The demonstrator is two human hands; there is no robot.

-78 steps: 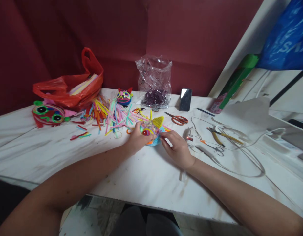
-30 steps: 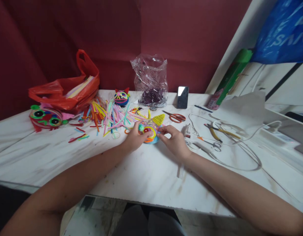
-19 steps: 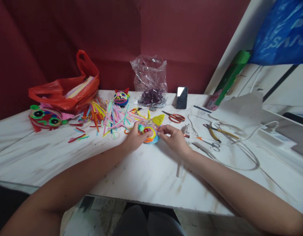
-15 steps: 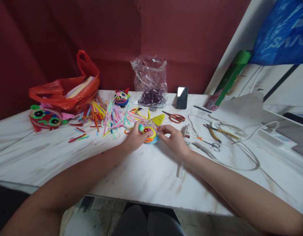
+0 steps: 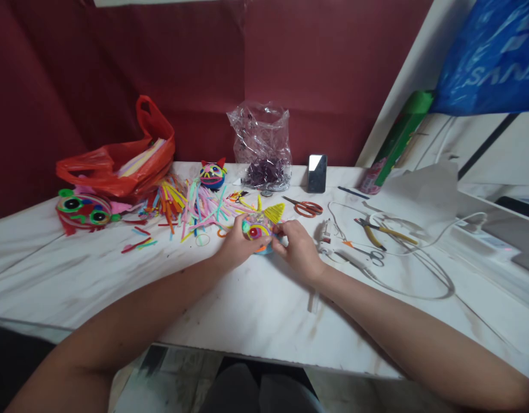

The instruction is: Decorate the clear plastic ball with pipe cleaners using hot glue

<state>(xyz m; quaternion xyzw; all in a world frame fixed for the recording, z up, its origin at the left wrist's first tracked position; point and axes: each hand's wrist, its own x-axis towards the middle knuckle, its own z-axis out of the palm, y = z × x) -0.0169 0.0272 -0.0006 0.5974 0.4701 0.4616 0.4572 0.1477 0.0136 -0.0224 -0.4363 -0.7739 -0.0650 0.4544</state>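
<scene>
Between my hands is a small round craft animal, covered in bright pipe cleaners, with a yellow ear on top and a pink and yellow ring on its front. My left hand is closed round its left side, the thumb across the lower front. At its right side, my right hand is closed with fingertips bent against the craft animal; what sits between those fingertips is too small to make out. The animal's lower part is partly covered by my fingers.
Cut pipe cleaners, a red bag and two finished-looking craft animals lie left. Behind stand a clear bag and a phone. Orange-handled scissors, a glue gun, pliers and a looped cable lie right.
The craft animal has turned slightly between my hands. My right hand has shifted a little, its fingers curling closer to the animal. The camera view has tilted slightly.
</scene>
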